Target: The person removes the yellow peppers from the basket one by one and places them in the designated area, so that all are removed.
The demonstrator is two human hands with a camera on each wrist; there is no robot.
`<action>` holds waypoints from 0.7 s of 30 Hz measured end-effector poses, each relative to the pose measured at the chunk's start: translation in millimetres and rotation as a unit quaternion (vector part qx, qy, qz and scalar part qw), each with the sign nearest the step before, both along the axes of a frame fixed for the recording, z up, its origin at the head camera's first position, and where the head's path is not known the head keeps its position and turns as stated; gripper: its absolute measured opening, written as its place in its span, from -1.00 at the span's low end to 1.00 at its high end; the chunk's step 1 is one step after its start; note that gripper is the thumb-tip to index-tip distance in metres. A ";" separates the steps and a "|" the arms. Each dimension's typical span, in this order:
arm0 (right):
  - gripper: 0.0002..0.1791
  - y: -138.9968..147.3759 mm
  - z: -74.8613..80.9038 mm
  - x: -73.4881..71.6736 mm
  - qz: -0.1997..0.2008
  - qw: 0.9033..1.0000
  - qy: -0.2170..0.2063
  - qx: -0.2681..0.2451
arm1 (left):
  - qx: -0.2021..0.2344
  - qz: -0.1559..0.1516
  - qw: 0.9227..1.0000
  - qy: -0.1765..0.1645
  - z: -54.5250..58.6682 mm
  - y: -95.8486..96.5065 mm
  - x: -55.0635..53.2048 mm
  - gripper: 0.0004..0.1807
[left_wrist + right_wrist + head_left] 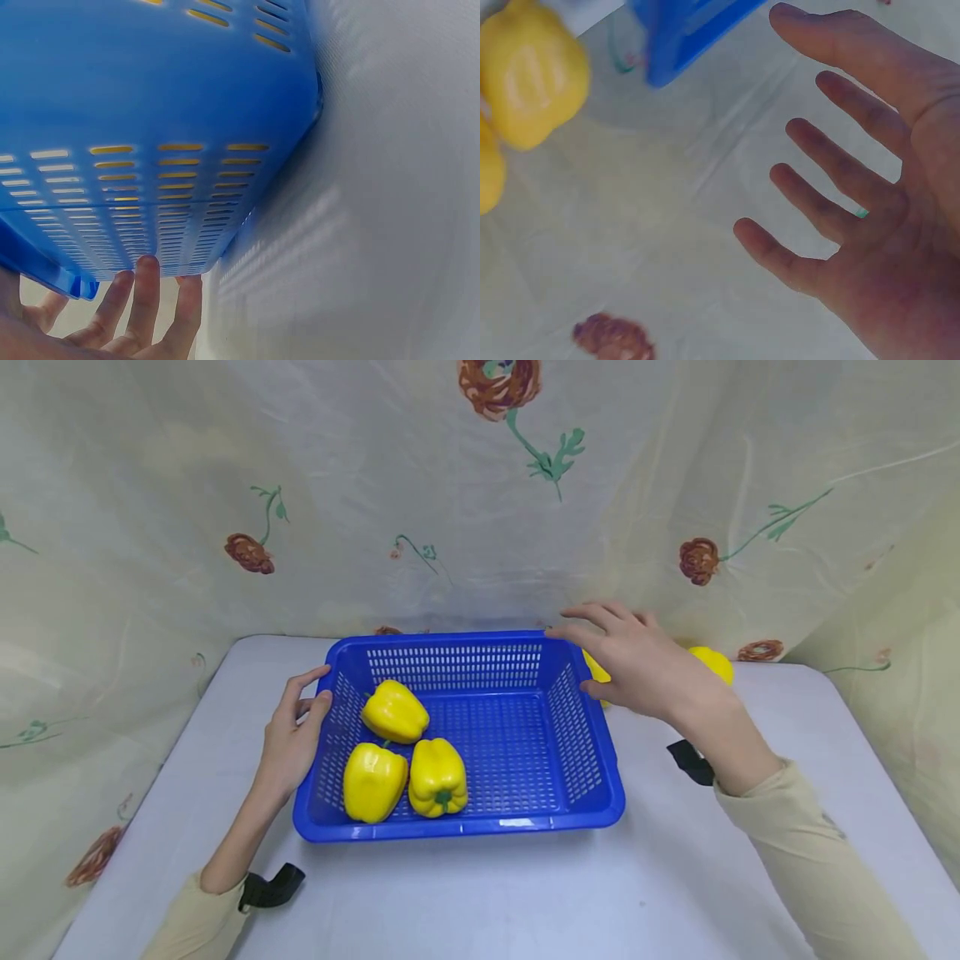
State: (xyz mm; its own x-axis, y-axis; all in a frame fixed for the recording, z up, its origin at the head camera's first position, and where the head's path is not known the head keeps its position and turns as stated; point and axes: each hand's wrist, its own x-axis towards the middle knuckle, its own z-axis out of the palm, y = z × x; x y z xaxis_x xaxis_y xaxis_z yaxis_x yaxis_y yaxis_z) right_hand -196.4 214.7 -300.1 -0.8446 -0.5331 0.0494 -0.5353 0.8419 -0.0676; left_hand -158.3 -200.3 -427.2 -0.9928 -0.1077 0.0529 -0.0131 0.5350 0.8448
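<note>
A blue plastic basket [457, 832] with slotted walls stands on the table. Three yellow bell peppers lie together in its left half: one at the back [395, 712], one front left [375, 782] and one beside that [438, 778]. My left hand [288, 735] rests at the basket's left side, thumb and index finger at the rim. In the left wrist view its fingers [146, 300] extend against the outer wall. My right hand [630, 656] hovers by the back right corner, fingers spread, holding nothing; the right wrist view shows its bare palm [892, 247].
Right of the basket, more yellow bell peppers, one [597, 678] near the wall and another [712, 665] farther right, are partly hidden by my right hand and arm. A flower-patterned curtain [337, 527] hangs along the back of the white table [480, 902].
</note>
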 end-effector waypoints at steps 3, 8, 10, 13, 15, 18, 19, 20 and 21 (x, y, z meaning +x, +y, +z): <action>-0.23 -13.5 1.2 0.5 0.030 0.999 0.012 0.009 | -0.001 0.002 1.000 -0.001 -0.3 -0.5 0.0 -0.45; -0.25 -36.9 0.3 -1.2 0.066 0.997 0.018 0.032 | -0.001 0.005 1.000 -0.004 0.0 -1.3 -0.3 -0.45; -0.24 -45.3 -0.6 -1.8 0.079 0.996 0.016 0.036 | 0.000 0.005 1.000 -0.005 0.3 -1.4 -0.8 -0.45; -0.22 -56.8 -1.3 -1.4 0.103 0.994 0.011 0.038 | 0.003 0.004 1.000 -0.007 0.5 -1.5 -1.6 -0.45; -0.21 -63.9 -2.1 -0.9 0.112 0.993 0.005 0.039 | 0.004 0.003 1.000 -0.007 0.4 -1.6 -2.0 -0.45; -0.21 -74.7 -4.0 -1.9 0.122 0.992 -0.001 0.042 | 0.008 0.003 1.000 -0.006 -0.1 -1.5 -2.2 -0.46; -0.21 -78.2 -4.9 -2.3 0.124 0.991 -0.002 0.044 | 0.009 0.003 1.000 -0.005 -0.3 -1.5 -2.2 -0.46; -0.22 -81.7 -6.0 -2.9 0.126 0.991 -0.003 0.046 | 0.010 0.002 1.000 -0.005 -0.5 -1.5 -2.2 -0.46; -0.22 -85.4 -7.0 -3.6 0.129 0.990 -0.003 0.049 | 0.011 0.002 1.000 -0.005 -0.6 -1.5 -2.1 -0.46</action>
